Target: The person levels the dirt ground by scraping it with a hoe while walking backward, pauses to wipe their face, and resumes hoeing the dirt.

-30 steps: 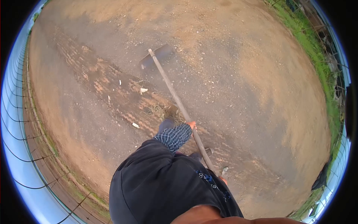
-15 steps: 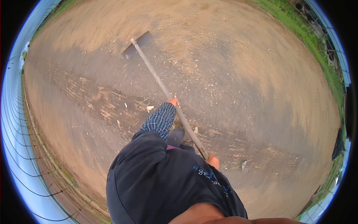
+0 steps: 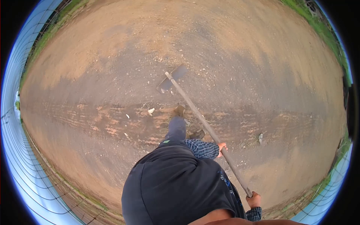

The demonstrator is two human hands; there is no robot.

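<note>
A long wooden handle (image 3: 197, 112) slants from upper left to lower right, with a flat, wide metal blade (image 3: 176, 77) at its far end on the dirt. My left hand (image 3: 222, 149), in a checked blue sleeve, is closed round the handle below its middle. Near the handle's lower end, my right hand (image 3: 254, 200) is wrapped round it, low and to the right of my body. Dry plant scraps and a pale piece (image 3: 151, 111) lie on a tyre-marked strip of ground. A shoe (image 3: 180, 110) of mine is just below the blade.
Brown, stony ground (image 3: 255, 86) spreads around me. A wire fence (image 3: 41, 176) curves along the left side. Green grass (image 3: 315, 22) edges the dirt at the upper right. Another pale scrap (image 3: 260, 138) lies to the right.
Since the half-second-old frame, both hands and the handle have moved right and down toward my body. The blade has been drawn closer to my feet. The view has turned, so the tyre-marked strip now runs level.
</note>
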